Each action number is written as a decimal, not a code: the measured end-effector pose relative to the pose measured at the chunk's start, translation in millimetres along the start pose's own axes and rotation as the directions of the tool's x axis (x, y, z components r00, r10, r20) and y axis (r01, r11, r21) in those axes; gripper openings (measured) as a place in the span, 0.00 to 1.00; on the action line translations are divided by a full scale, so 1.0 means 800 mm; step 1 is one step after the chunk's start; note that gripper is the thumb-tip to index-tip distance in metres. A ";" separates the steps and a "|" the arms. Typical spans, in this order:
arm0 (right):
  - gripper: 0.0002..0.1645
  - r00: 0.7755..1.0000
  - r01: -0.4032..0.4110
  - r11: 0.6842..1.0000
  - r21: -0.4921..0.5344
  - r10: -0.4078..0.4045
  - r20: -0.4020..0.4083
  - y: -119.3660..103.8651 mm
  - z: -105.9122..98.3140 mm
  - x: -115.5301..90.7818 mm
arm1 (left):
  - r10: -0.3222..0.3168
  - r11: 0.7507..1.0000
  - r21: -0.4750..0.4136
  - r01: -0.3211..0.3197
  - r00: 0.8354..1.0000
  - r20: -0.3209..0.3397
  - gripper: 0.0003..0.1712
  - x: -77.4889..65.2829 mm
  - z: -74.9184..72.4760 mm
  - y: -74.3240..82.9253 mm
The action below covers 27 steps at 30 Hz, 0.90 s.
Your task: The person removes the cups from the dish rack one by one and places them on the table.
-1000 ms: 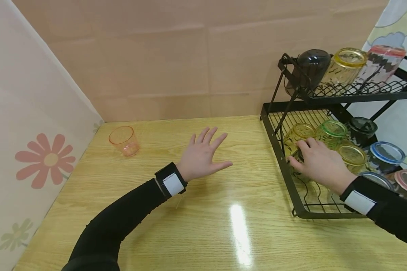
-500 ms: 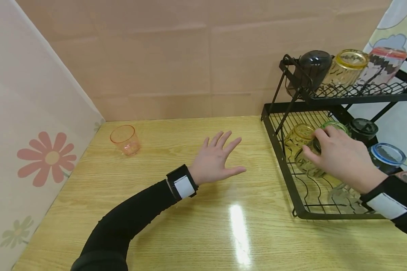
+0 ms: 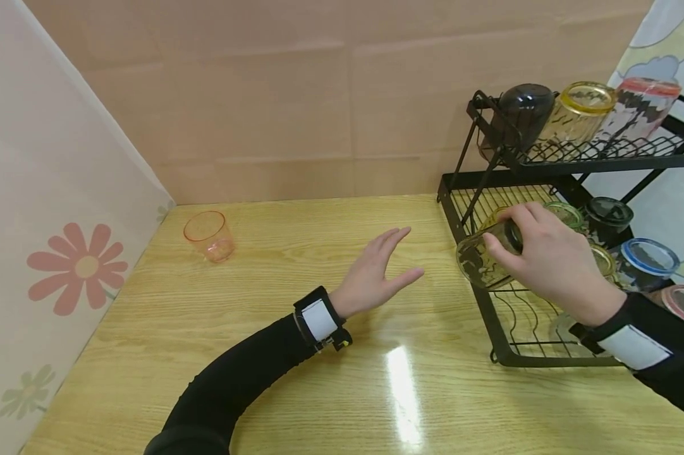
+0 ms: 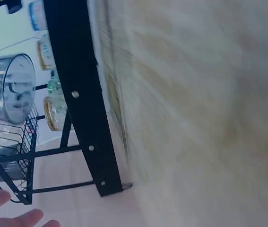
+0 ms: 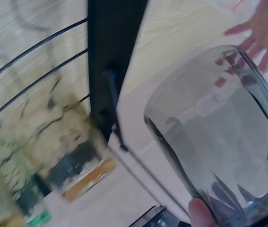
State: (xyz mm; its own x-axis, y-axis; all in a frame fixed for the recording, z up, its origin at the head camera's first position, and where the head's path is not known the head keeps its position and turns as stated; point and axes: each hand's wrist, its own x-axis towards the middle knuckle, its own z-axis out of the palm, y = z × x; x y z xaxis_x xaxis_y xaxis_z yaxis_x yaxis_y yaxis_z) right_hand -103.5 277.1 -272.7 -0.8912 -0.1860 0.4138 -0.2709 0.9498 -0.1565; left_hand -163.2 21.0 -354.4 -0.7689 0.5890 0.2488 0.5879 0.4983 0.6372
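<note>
My right hand (image 3: 555,262) grips a clear grey-tinted drinking glass (image 3: 481,262) near its dark base. The glass is tilted, its mouth pointing left, over the left edge of the rack's lower tier. In the right wrist view the same glass (image 5: 209,132) looks see-through, with a fingertip (image 5: 201,215) against its side. My left hand (image 3: 370,278) is held above the table left of the rack, thumb apart from the fingers, holding nothing. The glass (image 4: 18,90) also shows in the left wrist view, with left-hand fingers (image 4: 11,215) below it.
A black two-tier wire rack (image 3: 481,316) stands at the right. Several upturned coloured glasses fill its lower tier, including a blue-rimmed one (image 3: 649,262). Above are a dark glass (image 3: 524,117), a yellow one (image 3: 581,117) and a pink one (image 3: 640,110). An orange-pink glass (image 3: 208,237) stands far left.
My right hand has lifted the grey-tinted glass from the lower tier and tipped it to the left. My left hand has moved right toward the rack and turned sideways.
</note>
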 end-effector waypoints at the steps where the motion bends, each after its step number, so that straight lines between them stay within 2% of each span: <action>1: 0.24 1.000 0.009 1.000 0.022 -0.008 -0.018 -0.004 0.002 0.001 | -0.003 0.998 -0.066 0.002 1.000 -0.009 0.43 0.000 0.002 0.001; 4: 0.21 0.995 0.051 0.995 0.086 -0.044 -0.084 -0.015 0.008 0.003 | -0.029 0.967 -0.256 0.022 0.999 -0.024 0.42 0.002 0.011 0.006; 8: 0.20 0.986 0.099 0.983 0.152 -0.076 -0.150 -0.030 0.016 0.007 | -0.088 0.875 -0.479 0.066 0.996 -0.024 0.40 0.007 0.019 0.016; 11: 0.20 0.980 0.122 0.976 0.183 -0.089 -0.178 -0.037 0.020 0.010 | -0.133 0.782 -0.617 0.087 0.991 -0.028 0.37 0.011 0.024 0.023; 15: 0.21 0.974 0.141 0.966 0.216 -0.096 -0.204 -0.043 0.026 0.013 | -0.202 0.641 -0.761 0.103 0.979 -0.037 0.37 0.016 0.030 0.030; 18: 0.20 0.971 0.147 0.959 0.241 -0.094 -0.219 -0.047 0.031 0.014 | -0.254 0.535 -0.837 0.114 0.967 -0.030 0.38 0.018 0.032 0.041; 22: 0.18 0.973 0.131 0.947 0.293 -0.066 -0.223 -0.052 0.039 0.013 | -0.301 0.423 -0.900 0.101 0.953 -0.034 0.37 0.021 0.033 0.058; 24: 0.17 0.972 0.123 0.938 0.325 -0.048 -0.229 -0.052 0.045 0.011 | -0.321 0.397 -0.913 0.092 0.946 -0.044 0.37 0.023 0.035 0.064; 27: 0.17 0.966 0.134 0.923 0.359 -0.042 -0.254 -0.053 0.053 0.009 | -0.358 0.372 -0.925 0.076 0.931 -0.068 0.36 0.025 0.038 0.071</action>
State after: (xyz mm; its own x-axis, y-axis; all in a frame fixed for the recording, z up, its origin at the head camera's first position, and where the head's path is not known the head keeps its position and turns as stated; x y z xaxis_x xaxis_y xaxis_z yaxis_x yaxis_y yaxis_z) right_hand -113.9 224.7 -301.2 -0.7572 -0.1553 0.6345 -0.5008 0.7617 -0.4112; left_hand -137.5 80.4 -335.0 -0.9435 0.3270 0.0529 -0.0723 -0.3590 0.9305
